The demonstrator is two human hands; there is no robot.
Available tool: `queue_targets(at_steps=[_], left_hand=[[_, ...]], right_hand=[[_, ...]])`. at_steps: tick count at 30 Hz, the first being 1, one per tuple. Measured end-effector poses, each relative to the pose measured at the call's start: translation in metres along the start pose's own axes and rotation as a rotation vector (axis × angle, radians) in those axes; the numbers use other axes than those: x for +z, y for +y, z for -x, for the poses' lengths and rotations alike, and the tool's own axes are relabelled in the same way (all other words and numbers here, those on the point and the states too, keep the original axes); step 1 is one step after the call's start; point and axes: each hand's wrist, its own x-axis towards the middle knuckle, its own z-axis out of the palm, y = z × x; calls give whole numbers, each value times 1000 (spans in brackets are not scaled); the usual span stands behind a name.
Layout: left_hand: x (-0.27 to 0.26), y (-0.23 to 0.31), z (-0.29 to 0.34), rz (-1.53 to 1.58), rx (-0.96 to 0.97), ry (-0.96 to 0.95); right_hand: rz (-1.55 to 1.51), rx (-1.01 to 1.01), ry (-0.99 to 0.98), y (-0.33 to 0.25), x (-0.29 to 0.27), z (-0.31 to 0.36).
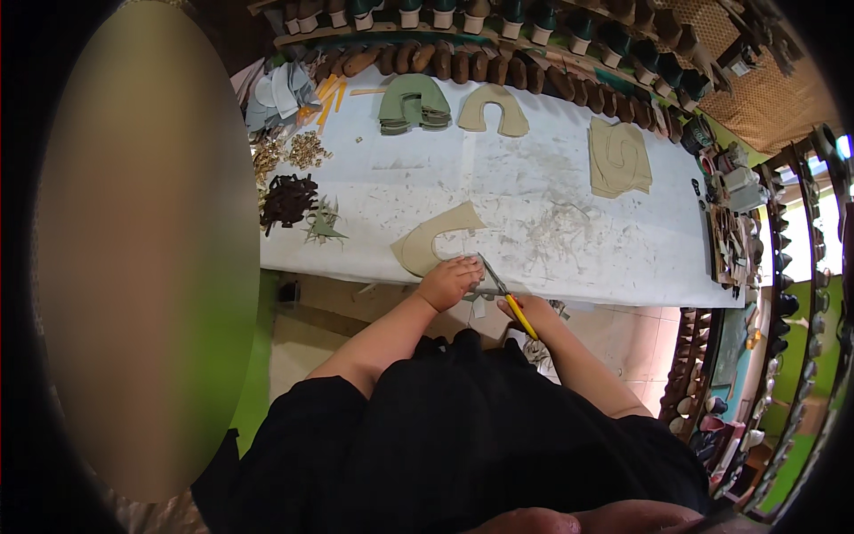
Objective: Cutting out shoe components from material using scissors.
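Observation:
A beige U-shaped cutout (418,245), looking like a shoe upper, lies at the table's near edge. My left hand (452,281) is closed over its near end, with the fingers together; the thumb is hidden. Just right of it, my right hand (527,313) grips yellow-handled scissors (522,318). Their grey blades point up and left, with the tip beside my left fingers and the end of the cutout. Whether the blades touch the material is too small to tell.
Green cutouts (414,105), beige cutouts (495,111) and a beige sheet stack (619,158) lie farther back on the white-covered table (534,191). Dark strips (288,200), gold pieces (309,150) and green scraps (325,222) lie left. Shoe lasts (498,71) line the back; racks stand right.

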Motion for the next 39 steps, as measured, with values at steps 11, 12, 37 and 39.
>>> queue_targets(at_steps=[11,12,37,39], left_hand=[[-3,2,-1,-21,-9,-8],[-2,2,-2,-26,-8,-9],[3,-2,3,47,-33,-23],[3,-3,3,38,-21,-27]], right_hand=[[10,47,-160,-18,-10,-10],[14,38,-122,-12,-5,-14],[-46,11,-59,-9,-5,-4],[-13,-24,-33,-6,0,-9]])
